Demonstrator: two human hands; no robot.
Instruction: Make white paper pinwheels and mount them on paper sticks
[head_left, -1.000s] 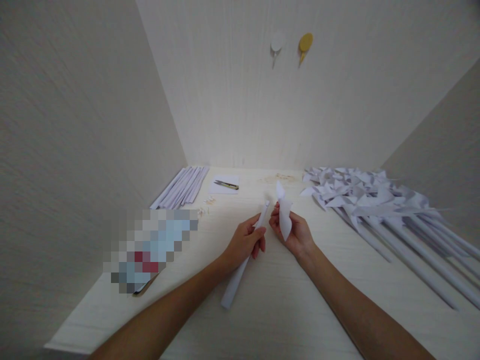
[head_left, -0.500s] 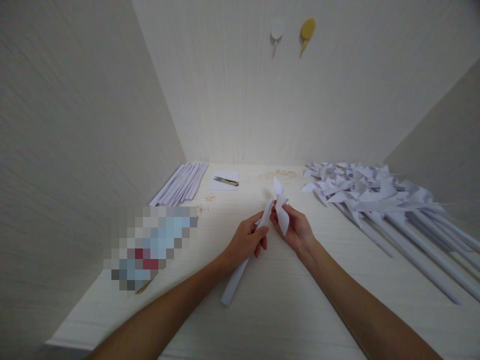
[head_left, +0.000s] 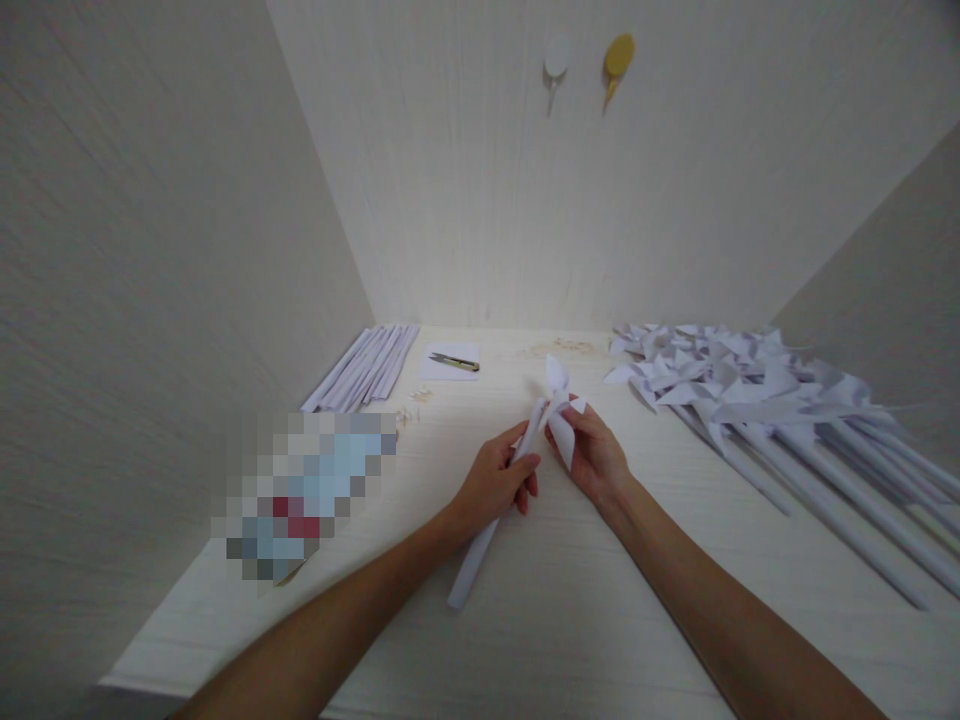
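One rolled paper stick [head_left: 491, 520], white, clamped in left hand [head_left: 495, 482] near its upper end; lower end rests on counter [head_left: 570, 620], approx. mid-counter, tilted up to the right. Folded paper vane [head_left: 561, 415], white, pinched in right hand [head_left: 592, 455], touching the stick's top tip. Hands just beside each other. Surroundings: heap of finished paper pinwheels [head_left: 750, 395] w/ long stems, right side, well apart from hands; stack of flat paper strips [head_left: 367, 368] far left by the wall; small clippers [head_left: 454, 362] on a paper sheet [head_left: 448, 362] at the back; pale scraps [head_left: 416, 400] near strips; blurred-out item [head_left: 300, 490] left of left hand. Nothing lies btwn hands & heap.
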